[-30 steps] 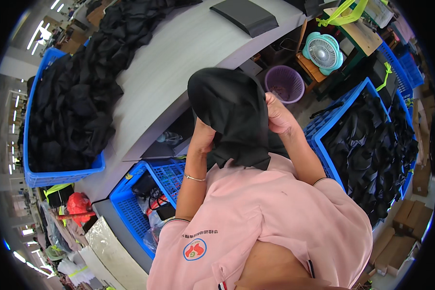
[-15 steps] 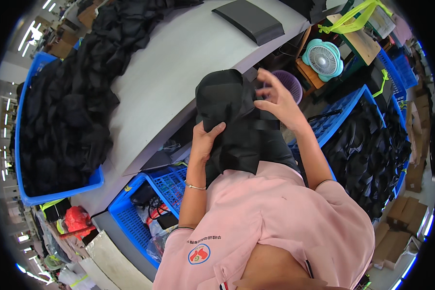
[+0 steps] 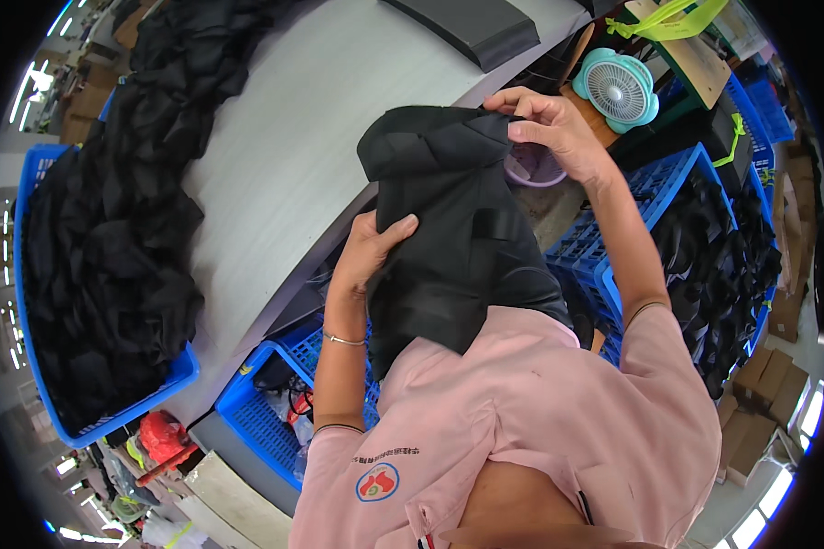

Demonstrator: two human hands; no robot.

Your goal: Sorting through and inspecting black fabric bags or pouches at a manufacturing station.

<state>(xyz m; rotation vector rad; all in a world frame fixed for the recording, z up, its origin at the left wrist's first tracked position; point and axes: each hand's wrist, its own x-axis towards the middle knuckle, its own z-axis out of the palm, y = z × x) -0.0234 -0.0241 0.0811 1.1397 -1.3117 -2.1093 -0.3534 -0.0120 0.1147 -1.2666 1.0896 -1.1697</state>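
A black fabric piece (image 3: 430, 229) with a folded-over far end lies across my lap and the table's near edge. My left hand (image 3: 372, 245) grips its left side, thumb on top and fingers hidden underneath. At the far right corner, my right hand (image 3: 551, 133) pinches the fabric's edge between thumb and fingers. A short black strap or loop (image 3: 494, 224) shows on the fabric's right side. What kind of sewn item it is, I cannot tell.
The pale table (image 3: 284, 137) carries a black curved block (image 3: 471, 29) and a heap of black fabric (image 3: 110, 274) running into a blue crate (image 3: 110, 425). Another blue crate (image 3: 252, 403) stands below left. At right are a turquoise fan (image 3: 616, 90), a purple basket (image 3: 536, 169) and a crate of black pieces (image 3: 604, 265).
My right hand, apart from the fabric before, has taken hold of its far right corner. The far end is spread wider to the right. My left hand has shifted slightly left.
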